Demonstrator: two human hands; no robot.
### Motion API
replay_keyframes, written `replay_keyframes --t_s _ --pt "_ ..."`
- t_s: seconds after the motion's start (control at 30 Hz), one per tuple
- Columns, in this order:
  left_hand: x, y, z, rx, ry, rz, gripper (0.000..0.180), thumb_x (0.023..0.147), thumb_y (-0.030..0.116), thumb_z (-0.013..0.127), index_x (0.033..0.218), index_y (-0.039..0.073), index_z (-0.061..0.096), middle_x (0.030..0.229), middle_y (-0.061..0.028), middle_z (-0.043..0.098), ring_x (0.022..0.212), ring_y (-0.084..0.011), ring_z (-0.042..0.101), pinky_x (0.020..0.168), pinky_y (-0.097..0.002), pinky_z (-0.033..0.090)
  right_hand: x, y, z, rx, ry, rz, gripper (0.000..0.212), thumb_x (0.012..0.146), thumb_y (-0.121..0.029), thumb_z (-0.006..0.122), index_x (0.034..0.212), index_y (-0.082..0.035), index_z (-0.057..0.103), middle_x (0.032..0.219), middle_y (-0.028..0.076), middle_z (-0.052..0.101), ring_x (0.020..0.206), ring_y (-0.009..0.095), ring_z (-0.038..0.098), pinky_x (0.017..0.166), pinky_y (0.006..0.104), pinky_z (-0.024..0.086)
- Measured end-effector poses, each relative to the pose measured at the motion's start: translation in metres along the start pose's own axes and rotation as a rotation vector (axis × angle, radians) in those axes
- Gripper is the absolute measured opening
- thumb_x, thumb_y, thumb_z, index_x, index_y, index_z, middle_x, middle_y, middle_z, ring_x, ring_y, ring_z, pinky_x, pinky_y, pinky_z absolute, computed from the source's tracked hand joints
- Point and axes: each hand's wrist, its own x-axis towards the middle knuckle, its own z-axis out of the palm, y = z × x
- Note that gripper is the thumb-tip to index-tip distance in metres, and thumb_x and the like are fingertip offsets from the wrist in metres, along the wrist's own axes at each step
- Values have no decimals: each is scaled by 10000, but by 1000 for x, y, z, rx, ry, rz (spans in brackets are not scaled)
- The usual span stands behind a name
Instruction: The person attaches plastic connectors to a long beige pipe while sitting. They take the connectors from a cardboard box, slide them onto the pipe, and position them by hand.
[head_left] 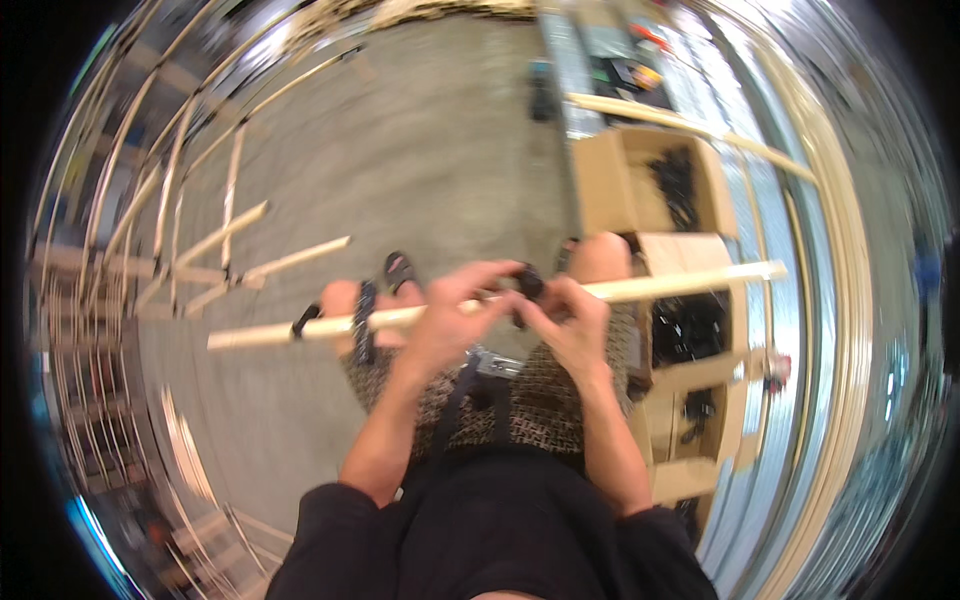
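Wooden strip (650,288): one, pale, crosswise above lap, right end over boxes.
Black fittings: two clear; one between the hands (531,282), one near strip's left end (306,322); dark band (364,325) by left knee, kind unclear.
Left hand (455,312): fingers narrow about strip, tips at middle fitting.
Right hand (578,325): thumb and fingers narrow, pinching same fitting; exact contact blurred.
Cardboard boxes (603,190): three open at right, another partly seen; black parts (690,328) inside, uncountable.
Wooden frames (215,238): several, left floor.
In the way: fingers, partly covering middle fitting.
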Motion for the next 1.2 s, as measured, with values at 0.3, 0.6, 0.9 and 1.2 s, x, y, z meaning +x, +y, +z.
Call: replay_keyframes --t_s 0.3,0.6,0.9,1.2 --pt "-20 -41 25 -24 95 214 370 902 35 720 1272 22 702 1084 -108 761 892 -175 713 717 -276 548 -21 -21 -4 -326 -81 -61 229 774 -46 838 857 -5 628 733 82 663 628 183 647 632 309 533" --pt "-17 -61 18 130 183 251 301 865 19 720 1163 -14 735 1023 -137 768 860 -213 730 716 -318 570 -30 -17 22 -305 -68 -18 242 780 -30 829 937 0 647 817 98 678 714 199 678 696 321 552" --pt "-30 -66 -7 60 205 321 296 847 -52 720 1142 -37 739 1085 -161 770 903 -214 761 796 -313 605 -38 -28 41 -259 29 6 378 743 -96 879 1047 -13 671 895 97 684 732 214 688 678 327 567" --pt "-35 -65 -18 100 177 275 268 885 2 731 1153 -14 729 1085 -162 767 887 -249 763 748 -322 594 -55 -25 42 -230 -103 107 343 760 -129 859 1029 -21 675 898 103 685 741 223 685 675 335 568"
